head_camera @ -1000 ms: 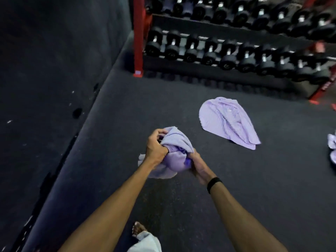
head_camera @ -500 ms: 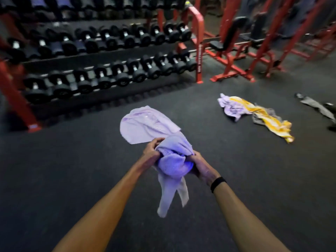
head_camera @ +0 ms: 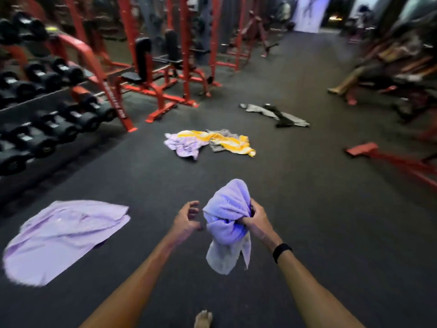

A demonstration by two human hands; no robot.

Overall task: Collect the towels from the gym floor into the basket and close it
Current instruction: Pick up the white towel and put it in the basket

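My right hand (head_camera: 256,220) grips a bunched lilac towel (head_camera: 225,216), whose tail hangs down in front of me. Just left of it, my left hand (head_camera: 188,220) is off the cloth, its fingers curled apart. A second lilac towel (head_camera: 63,237) lies flat on the dark floor at lower left. Ahead lies a heap of a lilac towel (head_camera: 183,145), a yellow-and-white towel (head_camera: 233,144) and a grey one. Farther off rests a grey and black towel (head_camera: 276,114). No basket is in view.
A red dumbbell rack (head_camera: 47,114) lines the left side. Red benches and frames (head_camera: 165,74) stand behind the heap. A red bar (head_camera: 390,159) lies low at right, with more equipment and someone's leg (head_camera: 347,81) beyond. My bare foot (head_camera: 203,319) shows at the bottom.
The view has swung right, from the dumbbell rack to the open gym floor. My left hand has let go of the bunched towel, which stays in my right hand.
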